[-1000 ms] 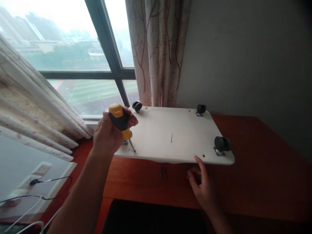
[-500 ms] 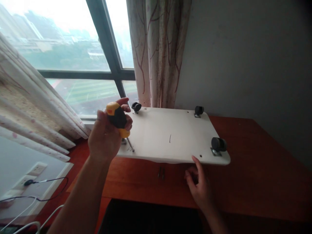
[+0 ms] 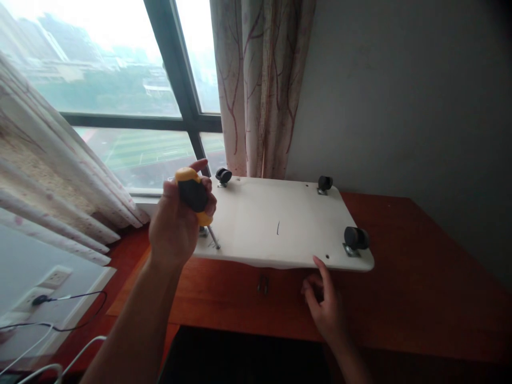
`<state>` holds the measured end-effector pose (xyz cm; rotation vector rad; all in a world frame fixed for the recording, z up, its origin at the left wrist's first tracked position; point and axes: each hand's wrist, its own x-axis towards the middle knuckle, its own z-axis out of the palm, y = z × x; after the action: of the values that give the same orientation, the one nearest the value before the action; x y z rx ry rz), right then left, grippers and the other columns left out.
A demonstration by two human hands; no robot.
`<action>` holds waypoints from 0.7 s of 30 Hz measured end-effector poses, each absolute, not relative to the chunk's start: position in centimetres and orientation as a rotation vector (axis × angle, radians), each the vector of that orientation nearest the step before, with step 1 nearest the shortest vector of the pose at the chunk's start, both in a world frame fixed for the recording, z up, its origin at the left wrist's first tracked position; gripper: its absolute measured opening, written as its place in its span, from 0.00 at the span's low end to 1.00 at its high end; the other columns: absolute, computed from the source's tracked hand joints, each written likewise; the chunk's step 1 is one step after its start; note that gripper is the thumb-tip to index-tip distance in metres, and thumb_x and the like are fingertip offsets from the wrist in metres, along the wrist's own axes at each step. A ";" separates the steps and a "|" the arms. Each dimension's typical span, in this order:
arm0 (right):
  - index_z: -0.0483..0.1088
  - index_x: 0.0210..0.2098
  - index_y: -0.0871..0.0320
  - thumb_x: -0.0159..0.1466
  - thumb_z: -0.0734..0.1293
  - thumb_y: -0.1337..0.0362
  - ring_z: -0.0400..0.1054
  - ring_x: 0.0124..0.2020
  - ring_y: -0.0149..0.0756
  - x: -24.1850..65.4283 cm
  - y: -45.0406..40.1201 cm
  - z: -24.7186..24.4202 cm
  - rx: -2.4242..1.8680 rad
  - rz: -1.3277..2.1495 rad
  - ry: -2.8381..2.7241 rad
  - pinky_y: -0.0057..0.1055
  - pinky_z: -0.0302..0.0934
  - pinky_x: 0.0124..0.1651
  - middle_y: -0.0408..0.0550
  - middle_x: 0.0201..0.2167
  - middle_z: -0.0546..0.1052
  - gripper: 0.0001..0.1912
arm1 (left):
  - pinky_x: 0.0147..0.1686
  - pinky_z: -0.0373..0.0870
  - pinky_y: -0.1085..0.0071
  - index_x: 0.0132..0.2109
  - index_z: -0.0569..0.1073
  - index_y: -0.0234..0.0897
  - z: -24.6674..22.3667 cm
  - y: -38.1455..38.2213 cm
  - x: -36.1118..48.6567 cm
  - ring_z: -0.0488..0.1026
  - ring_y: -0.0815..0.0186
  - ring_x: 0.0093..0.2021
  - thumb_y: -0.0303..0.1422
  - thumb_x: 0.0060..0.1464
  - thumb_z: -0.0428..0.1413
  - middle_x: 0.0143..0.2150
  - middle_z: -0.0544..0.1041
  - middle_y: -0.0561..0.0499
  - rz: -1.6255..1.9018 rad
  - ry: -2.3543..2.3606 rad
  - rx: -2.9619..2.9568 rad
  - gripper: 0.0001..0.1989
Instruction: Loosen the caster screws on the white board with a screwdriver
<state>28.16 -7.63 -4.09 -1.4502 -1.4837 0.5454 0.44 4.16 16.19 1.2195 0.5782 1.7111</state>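
Observation:
My left hand (image 3: 174, 229) is wrapped round the yellow and black handle of a screwdriver (image 3: 193, 193). Its shaft slants down, and the tip meets a screw spot near the board's front left corner, beside a mostly hidden caster. The white board (image 3: 256, 213) lies flat with black caster wheels (image 3: 356, 238) pointing up at its corners. At the board's front edge, right of the middle, is my right hand (image 3: 328, 309). Its index finger is stretched out onto the edge by a small dark hole; the other fingers are bent loosely, with nothing visible in them.
A reddish-brown wooden table (image 3: 420, 288) bears the board. Small metal pieces (image 3: 262, 285) lie in front of the board. Behind are a window (image 3: 140, 154), curtains (image 3: 264, 90) and a grey wall (image 3: 400, 96). Power sockets (image 3: 56, 277) with cables are at the lower left.
The screwdriver handle has turned slightly in my left hand; its tip stays at the same place on the board. My right hand keeps its place at the edge.

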 end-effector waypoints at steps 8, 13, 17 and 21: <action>0.56 0.70 0.57 0.71 0.61 0.60 0.72 0.27 0.30 28.2 -7.6 -4.1 -1.449 0.563 -1.478 0.25 0.69 0.35 0.41 0.29 0.75 0.29 | 0.32 0.77 0.72 0.41 0.73 0.41 15.9 3.8 0.7 0.77 0.70 0.30 0.35 0.53 0.68 0.47 0.80 0.51 1.864 0.708 1.261 0.12; 0.55 0.70 0.57 0.71 0.61 0.58 0.71 0.26 0.30 28.2 -7.7 -3.9 -1.463 0.580 -1.468 0.25 0.69 0.33 0.41 0.29 0.75 0.30 | 0.19 0.65 0.77 0.43 0.74 0.39 16.5 3.8 0.6 0.66 0.74 0.22 0.46 0.57 0.64 0.31 0.75 0.53 1.768 0.610 1.229 0.16; 0.54 0.71 0.56 0.71 0.61 0.58 0.72 0.27 0.30 28.3 -7.7 -4.0 -1.474 0.618 -1.458 0.26 0.69 0.35 0.41 0.30 0.75 0.31 | 0.25 0.73 0.71 0.46 0.77 0.35 16.4 3.8 0.2 0.71 0.69 0.27 0.50 0.62 0.57 0.35 0.75 0.47 1.714 0.565 1.229 0.21; 0.53 0.71 0.55 0.71 0.61 0.58 0.71 0.27 0.30 28.4 -7.7 -4.3 -1.459 0.631 -1.459 0.26 0.69 0.35 0.41 0.30 0.74 0.31 | 0.33 0.79 0.67 0.43 0.76 0.35 16.3 3.9 0.2 0.78 0.65 0.34 0.44 0.58 0.64 0.45 0.77 0.44 1.758 0.637 1.289 0.16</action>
<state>28.37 -7.69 -4.30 -1.4587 -1.4587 0.6311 0.24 3.89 16.26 1.2887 0.6370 1.7578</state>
